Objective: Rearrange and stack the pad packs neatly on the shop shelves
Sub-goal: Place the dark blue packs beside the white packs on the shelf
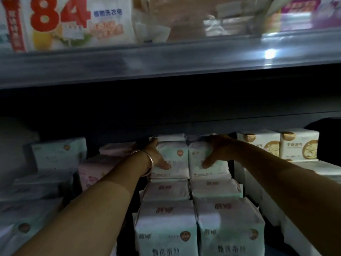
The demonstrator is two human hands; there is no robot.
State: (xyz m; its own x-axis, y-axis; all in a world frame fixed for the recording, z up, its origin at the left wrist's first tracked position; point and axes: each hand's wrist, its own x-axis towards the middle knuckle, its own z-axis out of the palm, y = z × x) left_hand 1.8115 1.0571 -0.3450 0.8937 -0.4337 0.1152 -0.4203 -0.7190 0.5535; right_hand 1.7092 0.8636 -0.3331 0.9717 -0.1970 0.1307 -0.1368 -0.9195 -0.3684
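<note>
Two white pad packs stand side by side at the back of the dim lower shelf, on top of other packs. My left hand (156, 156), with a bangle on its wrist, grips the left pack (175, 154) from its left side, thumb across its front. My right hand (217, 152) grips the right pack (199, 154) from its right side, thumb on the front. Below and in front of them sit more white packs in two rows (199, 228).
Pink packs (92, 172) and pale blue packs (57, 154) lie to the left. White packs with gold print (276, 145) stand at the right. The upper shelf edge (166, 60) hangs close above, carrying a large "84" soap bag (73, 21).
</note>
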